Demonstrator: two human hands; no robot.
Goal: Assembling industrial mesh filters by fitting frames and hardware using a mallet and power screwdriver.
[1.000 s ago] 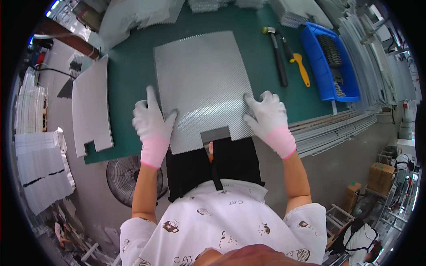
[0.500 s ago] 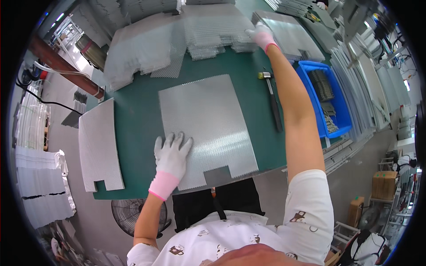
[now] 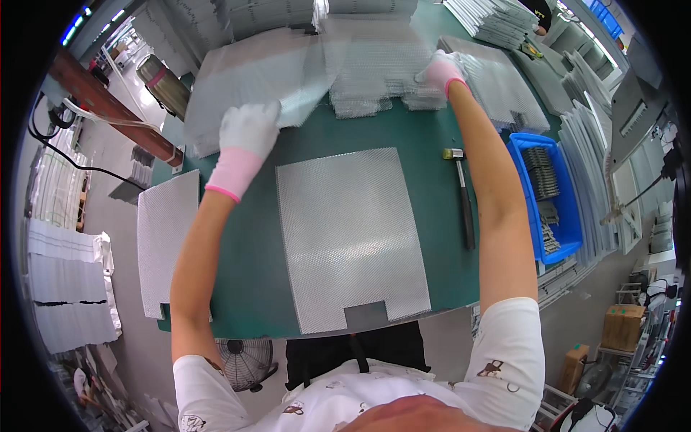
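Mesh sheet (image 3: pixel 353 237) lies at frame ctr; prob. light, thin, bendy, edges may snag, best held by opp. side edges; long axis approx. vertical, notch facing bottom. L hand (image 3: pixel 250 126), fingers curled, at near edge of L mesh stack (image 3: pixel 248 68), upper L; R hand (image 3: pixel 443 68) at R edge of mid mesh stack (image 3: pixel 374 61), upper ctr-R; can't tell if either grips
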